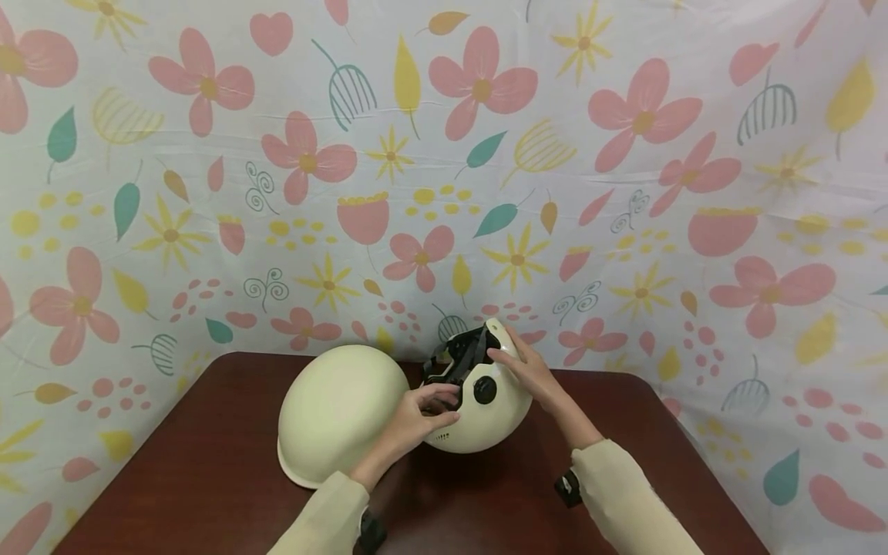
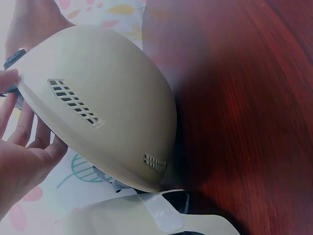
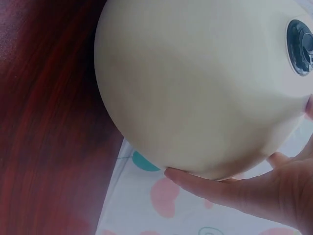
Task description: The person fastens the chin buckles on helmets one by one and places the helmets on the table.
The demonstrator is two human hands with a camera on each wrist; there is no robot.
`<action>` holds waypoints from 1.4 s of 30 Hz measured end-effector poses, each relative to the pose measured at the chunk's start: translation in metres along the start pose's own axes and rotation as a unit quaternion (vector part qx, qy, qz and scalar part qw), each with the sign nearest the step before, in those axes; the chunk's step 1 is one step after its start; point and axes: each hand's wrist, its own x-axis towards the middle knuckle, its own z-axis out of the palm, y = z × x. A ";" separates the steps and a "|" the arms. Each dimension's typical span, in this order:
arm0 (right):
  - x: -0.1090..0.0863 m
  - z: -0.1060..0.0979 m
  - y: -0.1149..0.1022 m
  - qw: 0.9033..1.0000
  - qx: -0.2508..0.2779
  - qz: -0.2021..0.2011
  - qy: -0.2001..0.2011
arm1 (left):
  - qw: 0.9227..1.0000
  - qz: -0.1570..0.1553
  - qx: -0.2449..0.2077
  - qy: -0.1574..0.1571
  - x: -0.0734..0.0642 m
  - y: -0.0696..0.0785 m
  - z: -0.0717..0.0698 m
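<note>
Two bare hands steady a cream helmet (image 1: 479, 428), tilted so its opening faces up, above a dark red-brown surface (image 1: 215, 447), just beside a second cream helmet (image 1: 340, 408) resting dome up. The left hand (image 1: 414, 420) curls its fingers over the near rim with the thumb outside; the right hand (image 1: 533, 374), partly spread, cups the shell's far edge. Both have hold of the same helmet. The step in hand appears to be positioning it and working at the opening; the next move would seem to call for a steady right-hand hold while the left reaches the dark inner straps (image 1: 473, 351). The shell looks hard and smooth, probably plastic, with a round black knob (image 1: 485, 389) and gridded vents (image 2: 76, 104). Behind hangs creased, flower-printed cloth (image 1: 416, 193); the surface shows streaky, wood-like grain.
</note>
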 end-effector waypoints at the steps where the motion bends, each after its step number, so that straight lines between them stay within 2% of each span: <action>1: 0.000 0.000 0.000 1.000 0.002 0.001 0.000 | 1.000 0.001 0.006 0.000 0.001 0.000 0.000; 6: -0.002 0.002 0.001 1.000 0.002 0.004 0.012 | 1.000 0.006 0.018 -0.010 0.001 0.002 0.003; 9: -0.004 0.004 -0.001 1.000 -0.010 -0.005 0.029 | 1.000 0.007 0.010 -0.014 0.001 0.002 0.004; 17: -0.007 0.008 -0.009 0.996 -0.049 -0.051 0.049 | 1.000 0.005 0.007 0.010 0.001 -0.001 0.007; 23: -0.008 0.004 -0.011 0.997 -0.049 -0.027 0.051 | 1.000 -0.002 -0.003 0.026 0.001 -0.004 0.005; 31: -0.007 -0.003 0.001 0.999 -0.013 0.006 0.049 | 0.999 -0.025 0.008 0.017 -0.008 -0.012 0.000; 42: -0.006 -0.011 0.020 0.997 0.020 0.028 0.076 | 0.998 -0.015 0.055 0.020 -0.016 -0.024 -0.005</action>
